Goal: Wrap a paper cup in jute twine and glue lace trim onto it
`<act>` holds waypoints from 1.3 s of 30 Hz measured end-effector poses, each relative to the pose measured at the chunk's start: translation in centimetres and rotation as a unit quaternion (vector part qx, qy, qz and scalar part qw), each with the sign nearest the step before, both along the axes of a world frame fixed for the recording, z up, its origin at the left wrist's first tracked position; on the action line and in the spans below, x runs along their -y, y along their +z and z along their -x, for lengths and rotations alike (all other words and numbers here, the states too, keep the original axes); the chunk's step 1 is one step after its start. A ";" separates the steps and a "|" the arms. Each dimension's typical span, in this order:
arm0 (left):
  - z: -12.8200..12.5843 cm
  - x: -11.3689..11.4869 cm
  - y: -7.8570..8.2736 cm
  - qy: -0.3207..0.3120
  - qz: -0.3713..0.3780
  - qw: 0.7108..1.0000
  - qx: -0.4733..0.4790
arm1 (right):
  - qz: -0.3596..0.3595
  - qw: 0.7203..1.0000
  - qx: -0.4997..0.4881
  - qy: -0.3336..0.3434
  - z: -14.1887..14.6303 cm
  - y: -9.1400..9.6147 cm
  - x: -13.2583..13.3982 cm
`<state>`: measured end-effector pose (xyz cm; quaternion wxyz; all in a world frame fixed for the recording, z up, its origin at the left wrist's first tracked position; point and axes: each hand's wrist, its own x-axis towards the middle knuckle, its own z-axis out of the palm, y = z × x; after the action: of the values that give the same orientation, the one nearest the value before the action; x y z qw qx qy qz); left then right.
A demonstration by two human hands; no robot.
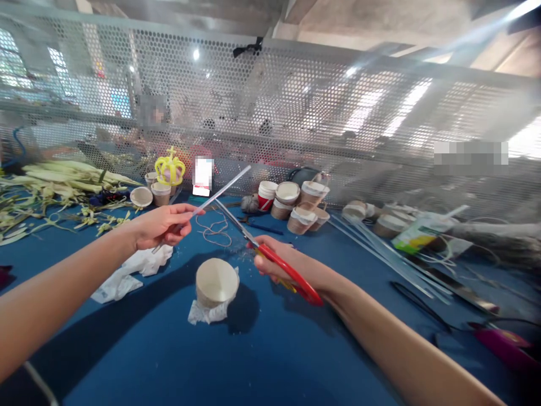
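My left hand (167,226) grips a long translucent glue stick (228,184), which slants up to the right. In my right hand (276,254) are scissors with red handles (291,270), their blades pointing up and left. The blade tips meet the glue stick in the picture; whether they touch it, I cannot tell. Below and between the hands, a pale round cup (217,282) stands on the table with crumpled white wrapping at its base. White crumpled tissue (146,262) lies under my left hand.
The blue table (177,361) ends at a perforated metal screen (236,101). Along it stand corn husks (76,176), a yellow crown (169,169), a lit phone (203,175) and several wrapped cups (302,219). More glue sticks (389,256) and a purple tool (505,345) with a cord lie right.
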<state>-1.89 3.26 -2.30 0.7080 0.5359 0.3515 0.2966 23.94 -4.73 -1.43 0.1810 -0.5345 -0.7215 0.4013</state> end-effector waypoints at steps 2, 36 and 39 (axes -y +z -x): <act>0.1 0.0 -0.4 -0.011 0.002 1.000 -0.005 | 0.003 1.000 -0.013 -0.008 0.6 -0.2 -0.6; 1.8 -2.7 -2.5 0.049 0.021 0.992 -0.111 | 0.042 0.998 0.031 0.032 5.7 -1.4 -5.7; 2.0 -2.6 -2.8 0.048 0.031 0.990 -0.127 | 0.059 0.997 0.042 0.030 5.8 -1.1 -5.6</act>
<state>-3.89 5.90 -5.09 0.6590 0.5291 0.4730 0.2492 18.14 0.85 -2.52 0.1061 -0.5385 -0.7193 0.4258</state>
